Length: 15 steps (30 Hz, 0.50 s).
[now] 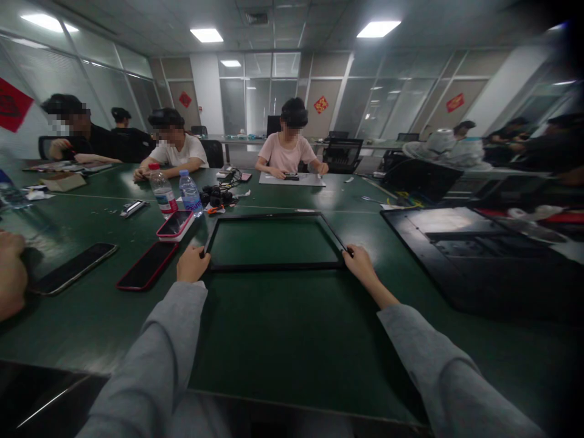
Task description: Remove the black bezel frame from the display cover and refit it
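Observation:
A thin black rectangular frame point(274, 266) with an open middle is held between my two hands over the green table point(296, 340). My left hand point(193, 264) is closed round its left side, near the front corner. On the opposite side my right hand point(359, 263) grips the frame's edge, also near the front corner. Green tabletop shows through the opening. Whether the far side of the frame rests on the table I cannot tell. Just left of my left hand lies a phone in a red case point(146, 266).
Behind that phone are a pink-edged phone on a box point(176, 224), a red-capped bottle point(162, 190) and a blue-capped bottle point(190, 193). A dark phone point(75, 269) lies farther left, beside another person's hand point(11, 274). A large black panel point(456, 249) occupies the right. People sit across the table.

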Motion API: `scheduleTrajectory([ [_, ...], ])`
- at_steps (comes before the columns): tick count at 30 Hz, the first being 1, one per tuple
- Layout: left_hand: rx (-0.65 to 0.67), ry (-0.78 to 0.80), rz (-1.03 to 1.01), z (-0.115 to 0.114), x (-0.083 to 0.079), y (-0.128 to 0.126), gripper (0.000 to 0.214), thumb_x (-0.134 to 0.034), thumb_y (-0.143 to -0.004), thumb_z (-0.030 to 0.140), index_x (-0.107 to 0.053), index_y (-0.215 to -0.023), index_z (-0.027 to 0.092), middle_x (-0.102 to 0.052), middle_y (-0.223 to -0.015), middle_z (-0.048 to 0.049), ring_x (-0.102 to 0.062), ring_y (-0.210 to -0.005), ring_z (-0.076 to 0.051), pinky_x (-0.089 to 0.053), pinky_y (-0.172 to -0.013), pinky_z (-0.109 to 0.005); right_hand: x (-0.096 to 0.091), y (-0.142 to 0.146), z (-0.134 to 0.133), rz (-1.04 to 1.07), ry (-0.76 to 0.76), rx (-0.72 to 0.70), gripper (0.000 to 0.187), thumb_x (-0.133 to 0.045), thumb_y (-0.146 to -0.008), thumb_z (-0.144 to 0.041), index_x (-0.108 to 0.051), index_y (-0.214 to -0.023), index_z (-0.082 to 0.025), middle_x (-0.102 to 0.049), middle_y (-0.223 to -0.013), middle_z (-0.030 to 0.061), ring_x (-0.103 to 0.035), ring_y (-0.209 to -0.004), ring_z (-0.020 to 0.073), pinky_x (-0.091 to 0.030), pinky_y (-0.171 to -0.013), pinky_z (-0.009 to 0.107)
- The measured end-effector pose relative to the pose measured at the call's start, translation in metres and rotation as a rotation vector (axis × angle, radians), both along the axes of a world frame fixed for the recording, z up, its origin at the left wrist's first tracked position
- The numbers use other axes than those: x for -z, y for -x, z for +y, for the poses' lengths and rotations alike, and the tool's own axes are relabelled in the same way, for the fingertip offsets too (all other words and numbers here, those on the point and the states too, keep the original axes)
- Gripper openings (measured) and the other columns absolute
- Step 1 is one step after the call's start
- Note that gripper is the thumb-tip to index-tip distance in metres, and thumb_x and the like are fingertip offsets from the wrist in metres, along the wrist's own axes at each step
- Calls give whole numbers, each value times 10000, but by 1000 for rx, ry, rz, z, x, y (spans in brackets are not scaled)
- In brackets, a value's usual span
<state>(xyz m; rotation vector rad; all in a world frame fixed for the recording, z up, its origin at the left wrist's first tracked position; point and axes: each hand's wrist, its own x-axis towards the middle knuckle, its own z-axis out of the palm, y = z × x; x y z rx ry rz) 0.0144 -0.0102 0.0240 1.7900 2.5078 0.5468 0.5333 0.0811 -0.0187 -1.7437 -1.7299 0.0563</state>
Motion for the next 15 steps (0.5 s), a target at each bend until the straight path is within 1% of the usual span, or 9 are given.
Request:
scheduleTrajectory([
  [3, 7, 18, 6, 1, 1, 1, 386, -453, -910, 416, -707, -1149, 250, -628, -1153, -99, -637, -1009, -253, -483, -816, -336, 2, -2, 2, -62, 10, 21, 346, -488, -815, -282, -714, -1006, -103, -686, -977, 184, -598, -1006, 308, -446, -954, 444],
  [5, 14, 19, 8, 1, 3, 2, 398, -450, -912, 419, -700, -1164, 239, -624, -1164, -105, -638, -1012, -254, -485, -822, -341, 2, -1, 2, -69, 2, 25, 346, -499, -816, -274, -724, -1007, -94, -678, -974, 190, -592, -1016, 315, -431, -974, 450],
  [11, 26, 2, 5, 3, 6, 3, 452, -421, -936, 447, -674, -1221, 204, -611, -1222, -132, -630, -1063, -268, -494, -868, -363, 3, 1, 0, -67, -17, 25, 346, -507, -784, -239, -738, -1004, -108, -651, -917, 164, -568, -981, 305, -433, -954, 452],
  [15, 20, -43, -16, 2, 7, 2, 461, -432, -941, 422, -627, -1302, 212, -601, -1278, -136, -624, -1092, -267, -501, -872, -362, 4, 3, -2, -33, -45, 29, 378, -514, -757, -242, -723, -1048, -122, -609, -917, 146, -537, -1016, 304, -423, -962, 468],
])
